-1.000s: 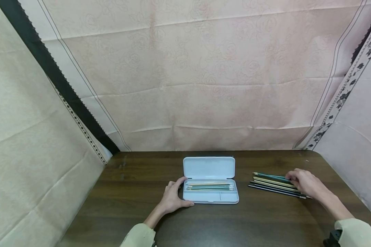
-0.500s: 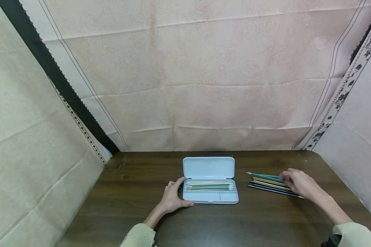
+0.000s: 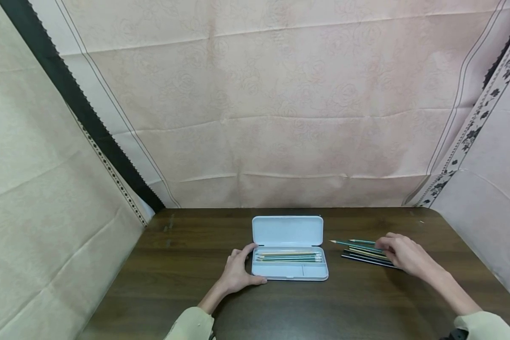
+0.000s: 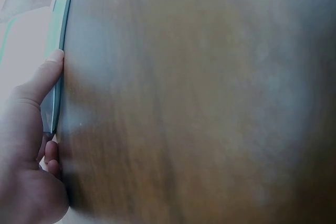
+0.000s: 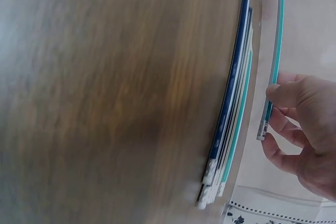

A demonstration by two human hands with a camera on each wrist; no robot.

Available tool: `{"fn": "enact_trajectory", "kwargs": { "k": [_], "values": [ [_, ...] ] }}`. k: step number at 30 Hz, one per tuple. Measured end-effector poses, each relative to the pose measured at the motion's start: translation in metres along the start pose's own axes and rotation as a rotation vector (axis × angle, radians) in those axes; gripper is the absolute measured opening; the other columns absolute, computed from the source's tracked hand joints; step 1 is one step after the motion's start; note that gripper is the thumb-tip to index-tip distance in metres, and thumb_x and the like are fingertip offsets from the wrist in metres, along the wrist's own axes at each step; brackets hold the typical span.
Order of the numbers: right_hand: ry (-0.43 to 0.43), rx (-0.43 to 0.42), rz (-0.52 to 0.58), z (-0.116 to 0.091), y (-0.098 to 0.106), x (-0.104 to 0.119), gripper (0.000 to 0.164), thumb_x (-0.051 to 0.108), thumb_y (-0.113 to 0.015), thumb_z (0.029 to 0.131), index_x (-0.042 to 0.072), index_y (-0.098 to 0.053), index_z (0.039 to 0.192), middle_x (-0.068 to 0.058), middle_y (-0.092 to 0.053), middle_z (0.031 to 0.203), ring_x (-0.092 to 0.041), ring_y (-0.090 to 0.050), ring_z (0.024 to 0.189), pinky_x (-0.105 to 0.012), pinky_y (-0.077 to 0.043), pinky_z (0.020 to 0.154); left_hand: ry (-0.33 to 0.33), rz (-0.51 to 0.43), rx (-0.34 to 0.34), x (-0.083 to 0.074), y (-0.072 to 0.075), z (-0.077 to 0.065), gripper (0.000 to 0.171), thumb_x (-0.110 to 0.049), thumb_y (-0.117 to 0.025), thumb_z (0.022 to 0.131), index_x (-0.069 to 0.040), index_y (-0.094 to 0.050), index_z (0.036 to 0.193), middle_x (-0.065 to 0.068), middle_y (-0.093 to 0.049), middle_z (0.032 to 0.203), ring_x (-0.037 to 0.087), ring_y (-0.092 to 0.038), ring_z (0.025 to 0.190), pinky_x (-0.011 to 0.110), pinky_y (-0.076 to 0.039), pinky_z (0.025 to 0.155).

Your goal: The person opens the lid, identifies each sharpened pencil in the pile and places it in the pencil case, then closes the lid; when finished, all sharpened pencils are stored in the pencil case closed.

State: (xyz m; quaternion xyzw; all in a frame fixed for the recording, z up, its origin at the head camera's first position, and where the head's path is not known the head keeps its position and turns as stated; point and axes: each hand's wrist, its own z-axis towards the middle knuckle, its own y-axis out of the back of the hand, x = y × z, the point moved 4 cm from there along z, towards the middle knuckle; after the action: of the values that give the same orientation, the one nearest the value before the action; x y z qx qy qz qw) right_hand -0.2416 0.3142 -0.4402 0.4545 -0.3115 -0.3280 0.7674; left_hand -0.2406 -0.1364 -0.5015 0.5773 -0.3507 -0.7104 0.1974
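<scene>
An open light-blue pencil case stands on the table with its lid raised at the back. Several pencils lie side by side in its long compartment. My left hand holds the case by its left end, thumb at the front edge and fingers at the back. With thumb and fingers, my right hand pinches a teal pencil near its eraser end; its sharpened tip points left toward the case. Below that hand lies a bundle of dark, pale and teal pencils, partly hidden by the hand in the head view.
The brown wooden table ends at a pale patterned cloth behind it. More cloth hangs along the left and right sides. A narrow front compartment runs along the case beside a smaller one.
My right hand has moved left, and the teal pencil in it has slid out past the bundle toward the case. The left hand and the case have stayed in place.
</scene>
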Motion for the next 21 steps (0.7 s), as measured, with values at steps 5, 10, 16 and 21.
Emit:
{"fn": "enact_trajectory", "kwargs": {
  "k": [5,10,16,21],
  "values": [
    [0.062,-0.033,0.014,0.005,-0.002,0.01,0.031,-0.011,-0.077,0.074,0.014,-0.073,0.091,0.006,-0.063,0.085,-0.011,-0.063,0.074,-0.032,-0.048,0.056,-0.004,0.003,0.004,0.0,0.0,0.0,0.095,-0.048,-0.091,0.068,-0.02,-0.045,0.147,0.012,-0.05,0.124,0.029,-0.042,0.11,0.046,-0.04,0.083],
    [0.084,-0.02,0.04,0.01,-0.005,0.019,0.031,-0.012,-0.076,0.075,0.014,-0.073,0.091,0.006,-0.062,0.085,-0.007,-0.059,0.072,-0.029,-0.047,0.056,-0.006,0.002,0.001,0.0,0.0,0.0,0.096,-0.048,-0.091,0.068,-0.02,-0.045,0.147,0.012,-0.05,0.124,0.03,-0.042,0.111,0.047,-0.04,0.084],
    [0.047,0.055,0.072,0.016,-0.012,0.028,0.027,-0.009,-0.075,0.08,0.012,-0.073,0.096,0.009,-0.056,0.082,-0.002,-0.05,0.068,-0.028,-0.043,0.055,-0.003,0.001,0.001,0.001,0.0,0.001,0.095,-0.048,-0.091,0.068,-0.02,-0.046,0.147,0.012,-0.05,0.123,0.03,-0.042,0.111,0.047,-0.041,0.083],
    [0.085,0.067,0.078,0.023,-0.017,0.039,0.028,-0.01,-0.074,0.08,0.012,-0.073,0.096,0.009,-0.057,0.083,-0.003,-0.051,0.069,-0.029,-0.045,0.057,-0.003,-0.004,0.001,0.001,0.0,0.0,0.095,-0.047,-0.092,0.068,-0.02,-0.046,0.147,0.012,-0.05,0.124,0.03,-0.042,0.111,0.047,-0.041,0.083]
  ]
}}
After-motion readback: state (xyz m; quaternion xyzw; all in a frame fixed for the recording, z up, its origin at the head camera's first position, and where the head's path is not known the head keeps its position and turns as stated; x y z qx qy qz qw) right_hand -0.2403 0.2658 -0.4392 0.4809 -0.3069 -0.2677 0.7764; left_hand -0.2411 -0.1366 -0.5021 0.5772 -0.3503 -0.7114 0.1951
